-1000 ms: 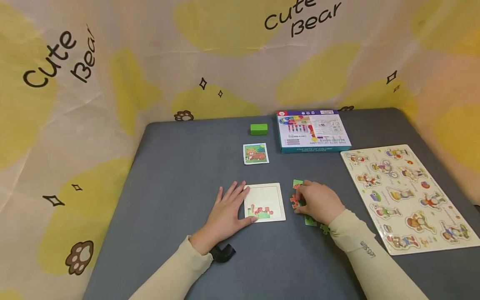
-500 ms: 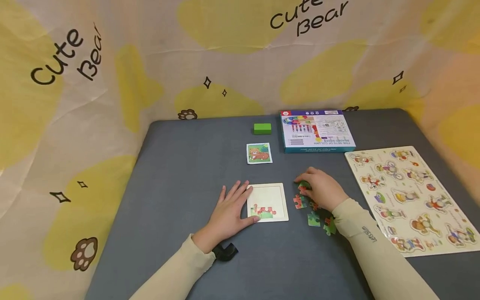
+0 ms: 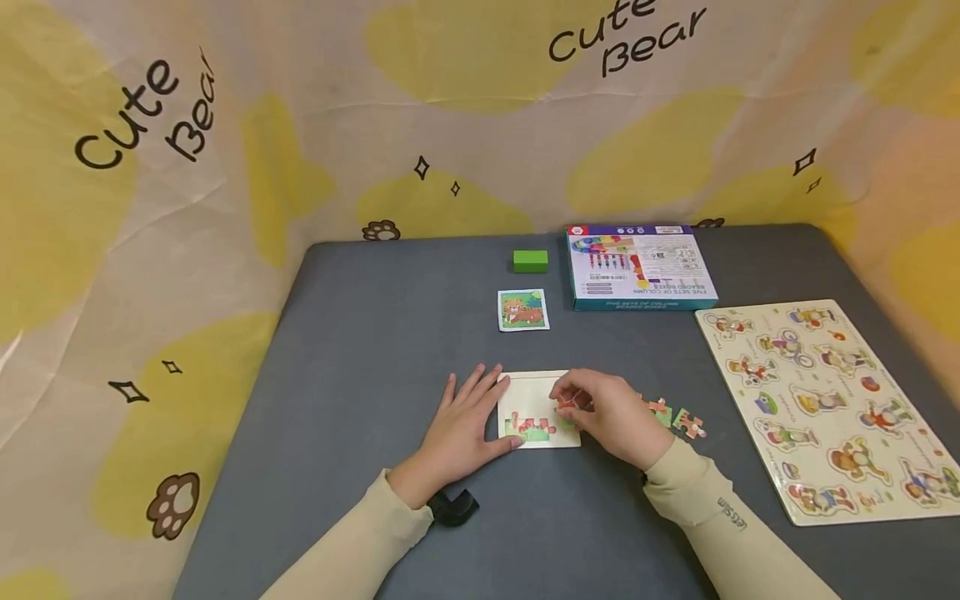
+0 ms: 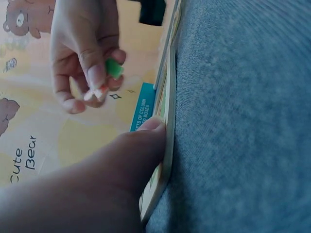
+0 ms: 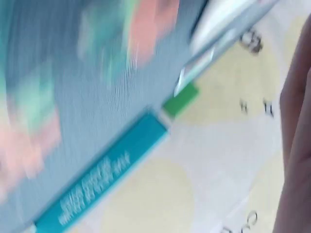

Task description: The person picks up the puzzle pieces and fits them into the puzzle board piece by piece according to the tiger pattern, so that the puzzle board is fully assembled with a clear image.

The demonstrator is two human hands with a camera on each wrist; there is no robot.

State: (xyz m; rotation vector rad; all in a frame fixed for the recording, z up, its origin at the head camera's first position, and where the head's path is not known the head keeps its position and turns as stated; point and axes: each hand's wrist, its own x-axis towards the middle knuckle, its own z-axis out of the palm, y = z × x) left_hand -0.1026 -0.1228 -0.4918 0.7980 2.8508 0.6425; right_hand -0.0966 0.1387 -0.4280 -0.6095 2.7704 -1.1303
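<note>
My left hand (image 3: 465, 425) lies with spread fingers along the left side of a pale puzzle tray (image 3: 536, 387), its thumb on the front edge. Joined red and green puzzle pieces (image 3: 531, 428) fill the tray's front left part. Over the tray's right side, my right hand (image 3: 618, 417) pinches a puzzle piece between thumb and fingers. The left wrist view shows the green part of that puzzle piece (image 4: 114, 68) and some orange at the fingertips. Loose puzzle pieces (image 3: 687, 422) lie on the table just right of the right hand, partly hidden by it.
A small tiger picture card (image 3: 523, 311) lies behind the tray, with a green block (image 3: 530, 262) farther back. To its right is a flat bead-set box (image 3: 645, 265). A large board with figure cutouts (image 3: 813, 400) covers the table's right side.
My right hand has moved from the loose pieces leftward over the tray, carrying a puzzle piece. The left hand stays on the tray's edge. The loose pieces have shifted about.
</note>
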